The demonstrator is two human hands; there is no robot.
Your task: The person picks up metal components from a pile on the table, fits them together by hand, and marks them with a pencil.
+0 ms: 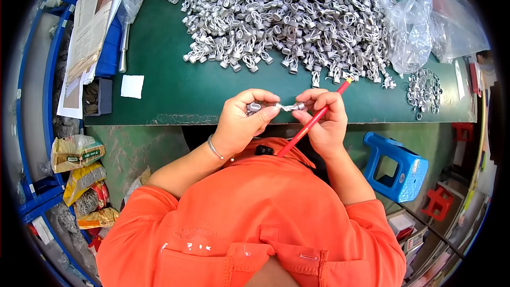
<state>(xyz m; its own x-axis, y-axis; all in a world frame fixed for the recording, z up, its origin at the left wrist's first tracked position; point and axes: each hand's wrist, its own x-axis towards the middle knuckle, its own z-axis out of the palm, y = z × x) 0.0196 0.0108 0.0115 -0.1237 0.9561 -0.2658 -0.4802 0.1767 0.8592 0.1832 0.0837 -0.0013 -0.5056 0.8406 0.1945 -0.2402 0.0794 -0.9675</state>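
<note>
Between my two hands is a small silver metal part (289, 108) with twisted strands and a ribbed end. My left hand (239, 119) pinches one end between thumb and fingers. A second silver part (254, 107) with an oval opening also sits in its fingers. My right hand (326, 125) pinches the other end and holds a red pencil (311, 124), slanting up to the right between the fingers. Both hands are at the front edge of a green table (159, 74). Beyond them lies a large pile of similar silver parts (287, 16).
Loose metal rings (424, 91) and clear plastic bags (414, 32) lie to the right. At the left are a white paper square (132, 86), a grey bin (101, 95) and papers (87, 37). A blue stool (398, 167) stands on the floor at right.
</note>
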